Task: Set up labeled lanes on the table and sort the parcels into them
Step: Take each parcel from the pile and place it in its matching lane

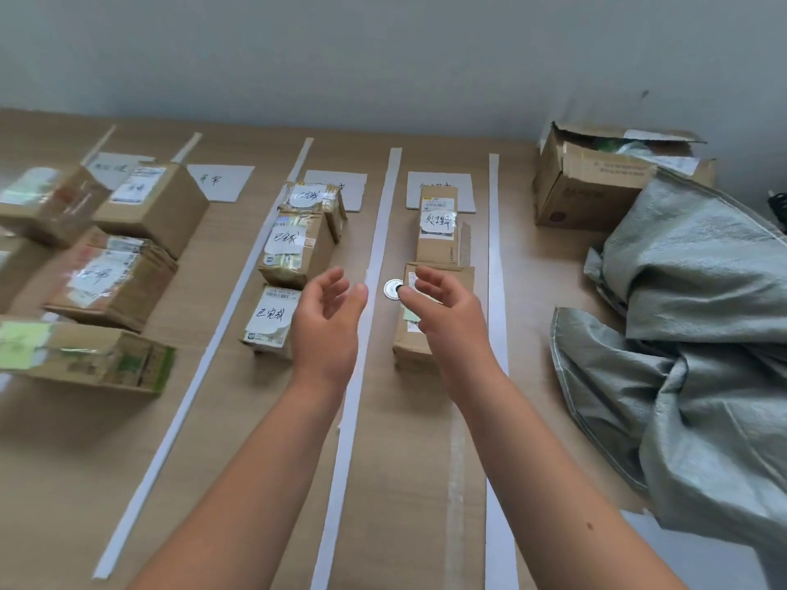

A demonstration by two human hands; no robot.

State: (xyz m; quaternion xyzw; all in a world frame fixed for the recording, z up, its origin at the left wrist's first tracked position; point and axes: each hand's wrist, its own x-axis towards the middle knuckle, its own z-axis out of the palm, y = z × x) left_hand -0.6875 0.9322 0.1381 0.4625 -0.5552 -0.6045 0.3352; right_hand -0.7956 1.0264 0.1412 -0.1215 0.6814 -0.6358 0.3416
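View: head camera, looking forward and down over the table [404, 483].
Left hand [326, 317]: hovering palm-in over the middle lane, fingers loosely curved and spread, holding nothing.
Right hand [443, 317]: hanging over the near right-lane parcel [409, 347], fingers relaxed and parted, gripping nothing; whether it is touching the parcel cannot be told.
Right lane: the near parcel is lying just in front of the far right-lane parcel [438, 225], both between two tape strips.
Middle lane: three parcels are sitting in a row, far [317, 200], middle [294, 249], near [268, 319].
Left lanes: several larger cartons [153, 206] are standing grouped together, blurred.
Lane markers: a white tape strip [349, 419] is dividing the middle and right lanes; a label card [415, 193] is lying at the head of the right lane, partly covered.
Handling, judged: small taped cardboard boxes, likely light and stiff; the glossy tape may be slick.
Hold, judged: both long sides, palms pressing inward, clear of the paper slips.
Writing: the near middle parcel's slip is reading 已完成, and the two behind it appear to match; the far right-lane slip appears to read 处理中; printed shipping labels are too small to read.
Other: a round silver disc [392, 289] is lying on the table by the right thumb; an open carton [587, 185] and a grey woven sack [702, 334] are sitting at the right.
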